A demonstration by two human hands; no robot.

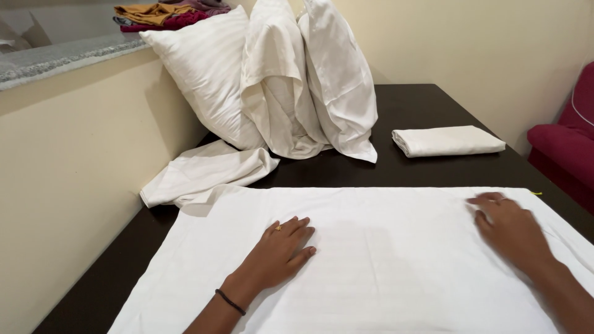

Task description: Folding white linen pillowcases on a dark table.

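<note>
From my head view I see both of my hands lying flat on a white pillowcase (383, 260) that is spread out across the near part of the dark counter (433, 102). My left hand (281, 250) rests palm down on the cloth left of its middle, fingers stretched out and close together, gripping nothing; there is a ring on one finger and a thin dark band at the wrist. My right hand (510, 229) lies on the right part of the same cloth, near its far edge, fingers spread flat and slightly blurred, also gripping nothing. The cloth looks smooth and flat, with faint woven stripes, and its far edge runs straight across the counter.

As for things that hold other things: at the back left of the counter, leaning against the cream wall, stand three pillows (278, 80) in white cases, so those cases are filled; the middle one has its case loose and hanging in folds. The case under my hands lies flat with no bulk showing in it. A crumpled white case (204, 176) lies just left of the spread cloth, touching its far left corner. A neatly folded white cloth (448, 141) sits apart toward the back right of the counter. On the stone ledge (55, 55) above the wall at upper left is a heap of coloured clothes (164, 13). A dark red seat (566, 148) shows at the right edge
</note>
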